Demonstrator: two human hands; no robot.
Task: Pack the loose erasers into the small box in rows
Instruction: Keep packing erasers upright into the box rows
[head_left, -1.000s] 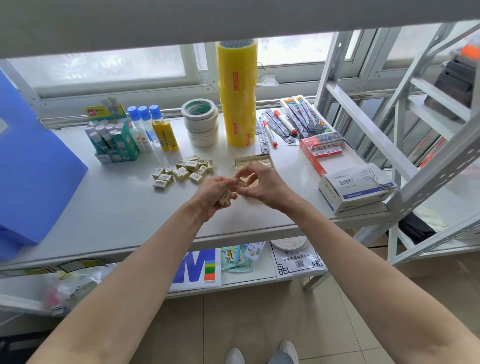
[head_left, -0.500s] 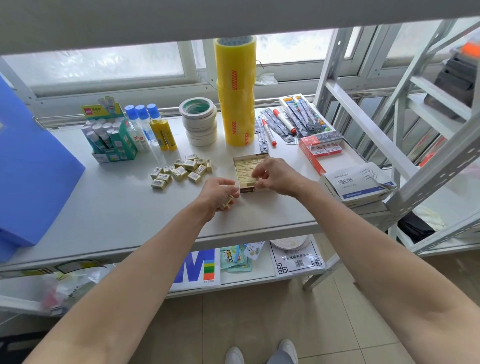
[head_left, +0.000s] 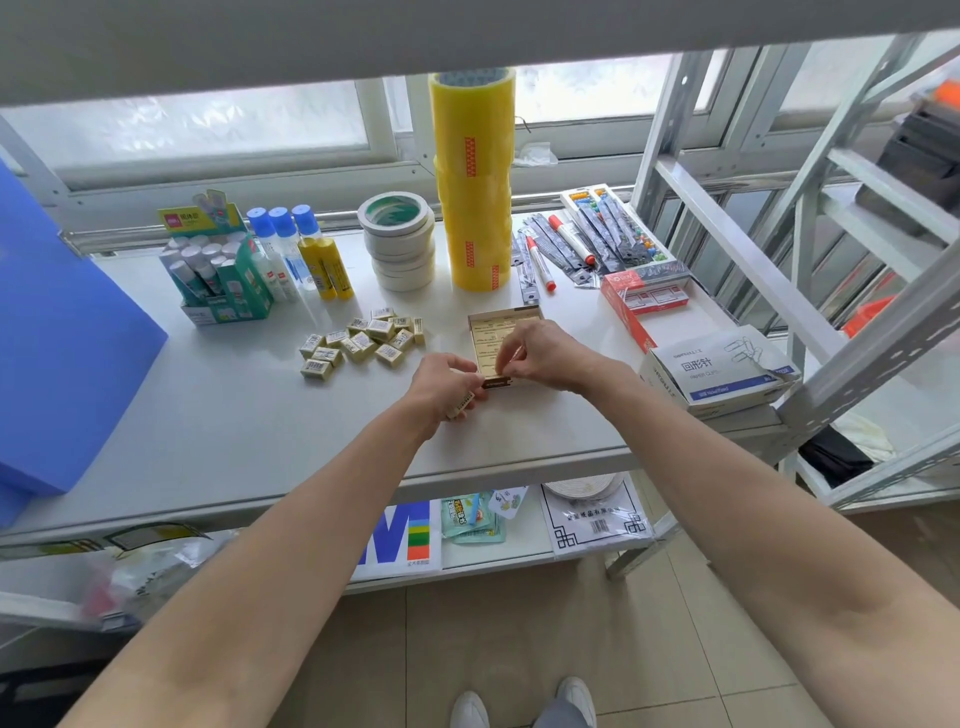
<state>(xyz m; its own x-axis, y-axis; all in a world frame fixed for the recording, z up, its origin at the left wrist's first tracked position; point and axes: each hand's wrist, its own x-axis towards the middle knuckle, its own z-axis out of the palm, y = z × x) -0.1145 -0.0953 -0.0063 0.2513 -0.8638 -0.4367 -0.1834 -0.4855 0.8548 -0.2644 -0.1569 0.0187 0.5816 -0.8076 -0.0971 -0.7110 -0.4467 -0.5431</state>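
The box (head_left: 500, 332) sits on the shelf (head_left: 208, 415) near its middle, with the loose erasers (head_left: 363, 340) at its 9 o'clock and the tape stack (head_left: 474, 182) at 12. The glue tray (head_left: 221, 280) lies at 10 o'clock, the clip carton (head_left: 719, 371) at 3. Both hands meet at the box's 6 o'clock edge, the left hand (head_left: 447, 382) just left of the right hand (head_left: 540, 353).
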